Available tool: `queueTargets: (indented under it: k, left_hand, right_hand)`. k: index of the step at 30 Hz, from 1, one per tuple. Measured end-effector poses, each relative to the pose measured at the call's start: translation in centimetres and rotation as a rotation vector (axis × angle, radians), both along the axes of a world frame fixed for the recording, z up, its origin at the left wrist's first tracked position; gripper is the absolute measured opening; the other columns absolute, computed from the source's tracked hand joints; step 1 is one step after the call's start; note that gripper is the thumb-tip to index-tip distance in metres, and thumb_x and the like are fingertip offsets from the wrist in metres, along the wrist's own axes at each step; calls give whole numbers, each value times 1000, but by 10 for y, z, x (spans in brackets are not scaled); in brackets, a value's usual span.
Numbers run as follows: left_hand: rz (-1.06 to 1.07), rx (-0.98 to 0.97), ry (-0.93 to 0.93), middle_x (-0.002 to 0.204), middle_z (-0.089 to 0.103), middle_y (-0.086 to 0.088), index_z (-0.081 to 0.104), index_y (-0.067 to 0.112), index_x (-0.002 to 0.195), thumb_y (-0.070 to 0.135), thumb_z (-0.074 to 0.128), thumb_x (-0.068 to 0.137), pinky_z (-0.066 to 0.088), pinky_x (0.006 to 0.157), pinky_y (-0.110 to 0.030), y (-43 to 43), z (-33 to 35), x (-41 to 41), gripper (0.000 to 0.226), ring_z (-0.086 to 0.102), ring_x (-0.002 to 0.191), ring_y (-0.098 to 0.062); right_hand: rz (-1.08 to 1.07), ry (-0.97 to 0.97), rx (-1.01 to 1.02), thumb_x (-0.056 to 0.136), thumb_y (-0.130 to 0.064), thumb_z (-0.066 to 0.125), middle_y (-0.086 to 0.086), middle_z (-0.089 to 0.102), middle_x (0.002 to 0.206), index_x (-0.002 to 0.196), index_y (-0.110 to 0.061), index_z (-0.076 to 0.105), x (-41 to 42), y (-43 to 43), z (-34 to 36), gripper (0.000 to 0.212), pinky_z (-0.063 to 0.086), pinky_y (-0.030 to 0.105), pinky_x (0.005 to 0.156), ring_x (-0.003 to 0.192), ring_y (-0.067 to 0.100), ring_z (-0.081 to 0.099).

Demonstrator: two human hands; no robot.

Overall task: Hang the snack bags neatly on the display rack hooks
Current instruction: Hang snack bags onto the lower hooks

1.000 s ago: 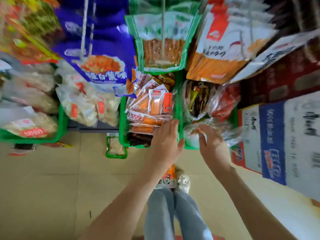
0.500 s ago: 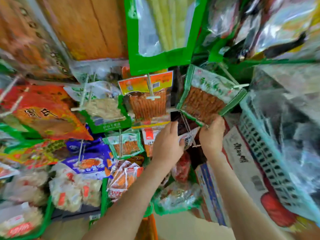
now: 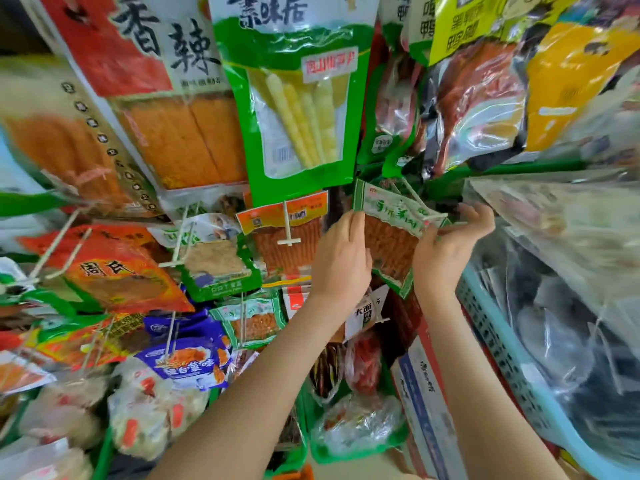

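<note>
A green-edged snack bag [image 3: 391, 237] with orange strips inside hangs tilted on a white rack hook [image 3: 420, 204] at centre right. My left hand [image 3: 341, 258] holds its left edge, fingers curled round it. At the bag's upper right corner my right hand [image 3: 446, 247] grips the edge near the hook's tip. Other bags hang on neighbouring hooks: an orange-topped one [image 3: 284, 230] just left, and a big green bag of yellow shoots [image 3: 298, 109] above.
Packed snack bags cover the rack on all sides. Green baskets [image 3: 360, 452] of loose packets stand below. A light blue crate [image 3: 502, 344] and clear bags crowd the right. A carton [image 3: 422, 386] stands beside my right forearm.
Both hands rose from the low green basket to the rack. They now hold the green-edged bag higher, at its hook, and my view has tilted upward.
</note>
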State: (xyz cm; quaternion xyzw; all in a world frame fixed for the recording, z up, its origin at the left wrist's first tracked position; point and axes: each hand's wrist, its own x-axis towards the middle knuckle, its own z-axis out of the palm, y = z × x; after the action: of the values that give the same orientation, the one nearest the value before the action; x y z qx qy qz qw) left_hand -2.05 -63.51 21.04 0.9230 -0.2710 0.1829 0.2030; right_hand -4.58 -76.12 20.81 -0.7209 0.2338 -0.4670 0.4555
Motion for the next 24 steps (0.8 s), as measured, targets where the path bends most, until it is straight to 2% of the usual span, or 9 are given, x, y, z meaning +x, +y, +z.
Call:
queueTargets:
  k: [2,4,5,7,9,11,14,18,24]
  left_hand:
    - [-16,7,-7,126,56,-18,49,-2,128,10,69,79,49,90,-37,1,8,-1,55,58,110,-30]
    - [-27,18,-4,128,54,-18,47,-2,130,10,67,81,49,91,-37,1,14,-3,54,56,113,-30]
    - [-30,21,-1,130,53,-18,46,-2,131,11,66,82,48,92,-36,1,17,-4,54,55,115,-30]
    - [-43,26,6,135,48,-17,42,0,135,12,62,85,45,96,-36,3,24,-4,54,52,119,-30]
    - [-63,41,11,140,44,-16,38,1,138,13,58,88,42,100,-35,5,28,-4,55,49,122,-29]
    - [-78,56,21,142,40,-15,35,2,139,14,55,90,40,102,-35,7,31,-4,55,46,125,-29]
    - [-96,62,26,144,38,-13,32,4,141,14,53,91,39,103,-34,11,33,-8,55,43,127,-27]
    - [-117,67,22,144,37,-12,31,5,142,11,51,92,38,103,-35,17,32,-11,54,42,128,-27]
    - [-155,85,3,146,36,-15,34,9,143,2,50,91,41,100,-39,18,28,-18,56,43,127,-30]
  right_hand:
    - [89,87,-13,86,11,36,14,36,142,143,-6,11,4,-8,7,64,35,12,58,75,9,57]
    - [195,248,9,83,16,32,16,31,148,147,-15,2,7,-17,15,77,39,13,63,108,19,56]
    - [238,333,45,83,16,32,16,34,146,147,-18,3,8,-21,20,79,44,20,70,112,24,55]
    - [289,447,142,85,14,32,13,45,135,145,-19,12,10,-26,26,72,53,39,75,99,29,59]
    - [315,482,228,88,10,34,11,48,123,143,-20,20,10,-27,28,64,55,48,77,93,26,59]
    - [303,519,212,89,7,39,13,52,114,140,-15,25,10,-25,30,57,55,44,79,96,24,57]
    - [254,606,138,92,-2,46,7,53,101,131,-8,40,7,-23,36,39,48,39,70,83,19,52]
    - [206,590,115,89,-3,52,10,62,104,121,-9,54,0,-19,41,32,47,33,64,74,17,53]
    - [43,483,221,83,4,54,17,63,105,114,-5,44,-20,-16,47,34,45,31,64,87,23,57]
